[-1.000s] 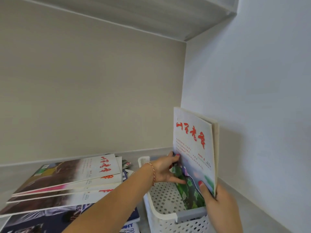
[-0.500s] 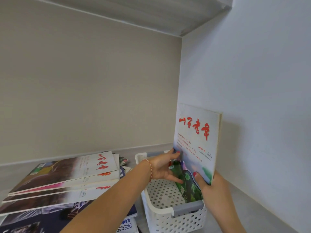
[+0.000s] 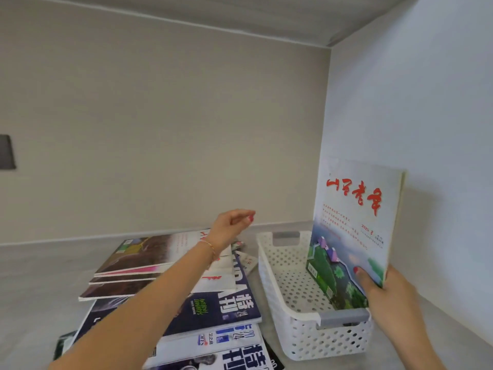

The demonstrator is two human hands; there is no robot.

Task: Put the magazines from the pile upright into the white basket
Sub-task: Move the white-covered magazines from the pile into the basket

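Note:
A white perforated basket (image 3: 277,284) with grey handles stands on the shelf at the right. A pale magazine with red lettering (image 3: 354,222) stands upright along the basket's right side. My right hand (image 3: 386,292) grips its lower right corner, thumb on the cover. A pile of magazines (image 3: 149,263) lies flat to the left of the basket. My left hand (image 3: 232,228) hovers above the pile's right end with fingers loosely curled and holds nothing.
A white side wall (image 3: 426,129) rises right behind the basket. A beige back wall (image 3: 160,129) closes the shelf, with another shelf board (image 3: 240,12) overhead. A dark plate (image 3: 6,152) sits on the back wall at far left.
My left hand has let go of the upright magazine and moved left, above the pile. My right hand still holds the magazine in the basket. The view has shifted left.

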